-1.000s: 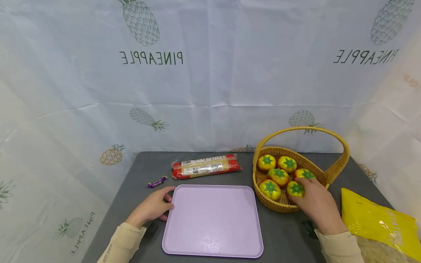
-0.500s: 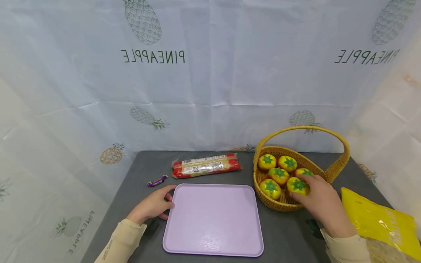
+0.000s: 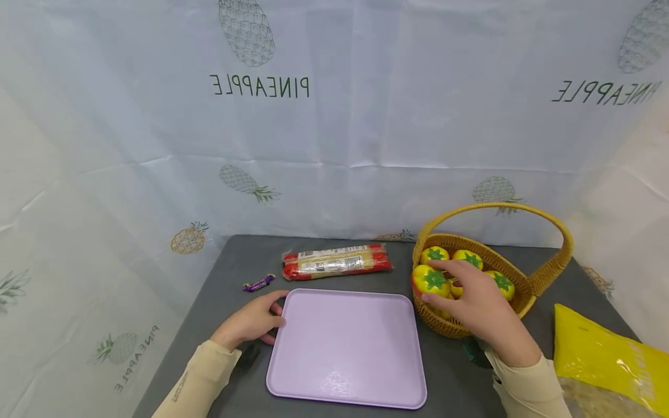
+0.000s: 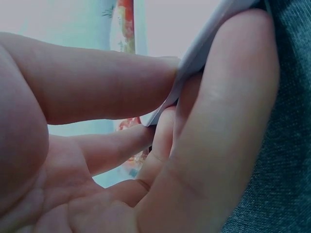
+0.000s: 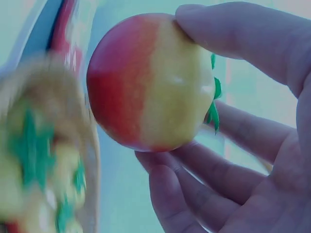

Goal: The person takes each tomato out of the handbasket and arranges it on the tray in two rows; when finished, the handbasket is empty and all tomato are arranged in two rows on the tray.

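Note:
My right hand holds a red-and-yellow tomato with a green star-shaped top between thumb and fingers, above the left side of the wicker basket. Seen in the right wrist view, the same tomato is clear of the basket, which is blurred at the lower left. Several similar tomatoes lie in the basket, some partly covered by the hand. On the left, my left hand grips the left rim of a lilac tray. Fingers lie along and under that rim in the left wrist view.
Behind the tray lies a red-and-yellow plastic packet, with a small purple-wrapped candy to its left. A yellow bag with a transparent lower part rests at the right. The basket's tall handle arches up. A pineapple-print curtain hangs behind the grey table.
The right hand has lifted a tomato from the basket's front right and carried it left over the others. The left hand stays on the tray. The head view has shifted slightly.

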`<state>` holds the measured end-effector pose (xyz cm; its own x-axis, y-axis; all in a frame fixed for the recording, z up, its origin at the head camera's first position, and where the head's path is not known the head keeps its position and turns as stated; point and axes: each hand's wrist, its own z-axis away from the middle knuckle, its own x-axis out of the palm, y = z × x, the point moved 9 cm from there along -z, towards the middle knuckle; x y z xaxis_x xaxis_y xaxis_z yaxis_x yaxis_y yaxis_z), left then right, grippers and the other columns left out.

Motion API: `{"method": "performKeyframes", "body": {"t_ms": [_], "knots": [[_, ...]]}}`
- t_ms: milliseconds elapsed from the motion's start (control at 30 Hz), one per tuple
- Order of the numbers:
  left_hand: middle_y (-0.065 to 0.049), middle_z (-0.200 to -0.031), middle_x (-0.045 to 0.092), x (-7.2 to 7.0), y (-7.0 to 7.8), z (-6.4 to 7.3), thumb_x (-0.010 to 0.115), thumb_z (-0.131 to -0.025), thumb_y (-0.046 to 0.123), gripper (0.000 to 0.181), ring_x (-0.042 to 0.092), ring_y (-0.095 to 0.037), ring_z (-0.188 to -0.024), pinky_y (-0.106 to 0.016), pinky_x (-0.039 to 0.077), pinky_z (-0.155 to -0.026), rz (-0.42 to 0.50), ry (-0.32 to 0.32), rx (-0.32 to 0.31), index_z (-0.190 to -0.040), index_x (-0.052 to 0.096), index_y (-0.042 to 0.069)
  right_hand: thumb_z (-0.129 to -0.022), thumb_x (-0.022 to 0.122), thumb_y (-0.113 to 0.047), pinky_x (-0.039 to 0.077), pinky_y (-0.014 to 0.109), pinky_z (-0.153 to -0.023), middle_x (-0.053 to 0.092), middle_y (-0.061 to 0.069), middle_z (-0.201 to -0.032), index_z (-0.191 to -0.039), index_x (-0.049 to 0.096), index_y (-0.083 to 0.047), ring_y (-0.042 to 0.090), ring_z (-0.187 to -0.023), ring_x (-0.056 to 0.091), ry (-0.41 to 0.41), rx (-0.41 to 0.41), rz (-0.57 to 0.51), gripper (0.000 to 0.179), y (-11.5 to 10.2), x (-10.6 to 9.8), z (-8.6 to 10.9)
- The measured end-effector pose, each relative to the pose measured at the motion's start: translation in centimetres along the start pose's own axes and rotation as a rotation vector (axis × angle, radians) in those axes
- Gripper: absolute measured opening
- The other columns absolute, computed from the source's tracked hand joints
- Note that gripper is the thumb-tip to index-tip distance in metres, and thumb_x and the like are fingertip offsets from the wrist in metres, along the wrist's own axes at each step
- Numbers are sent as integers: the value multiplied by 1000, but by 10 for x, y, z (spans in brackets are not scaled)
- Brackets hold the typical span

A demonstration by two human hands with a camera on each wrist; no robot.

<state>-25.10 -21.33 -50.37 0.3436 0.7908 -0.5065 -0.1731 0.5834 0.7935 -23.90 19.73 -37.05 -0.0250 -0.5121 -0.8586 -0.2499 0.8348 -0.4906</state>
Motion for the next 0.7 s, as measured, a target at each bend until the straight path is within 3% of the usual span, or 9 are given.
{"method": "performKeyframes", "body": {"t_ms": [333, 700], "knots": [[-14, -107, 58, 0, 1, 0, 70, -93, -5, 69, 67, -22, -82, -41, 66, -58, 23, 0, 14, -158, 50, 7, -87, 92, -38, 62, 49, -98, 71, 3, -134, -143, 69, -22, 22, -111, 67, -72, -115, -115, 63, -59, 69, -36], [-13, -107, 59, -1, -2, -2, 71, -94, -3, 68, 67, -22, -82, -40, 66, -58, 34, 0, -8, -158, 52, 10, -85, 92, -33, 61, 43, -100, 70, -2, -137, -140, 71, -22, 17, -113, 66, -182, -191, -224, 60, -111, 141, -55]]}}
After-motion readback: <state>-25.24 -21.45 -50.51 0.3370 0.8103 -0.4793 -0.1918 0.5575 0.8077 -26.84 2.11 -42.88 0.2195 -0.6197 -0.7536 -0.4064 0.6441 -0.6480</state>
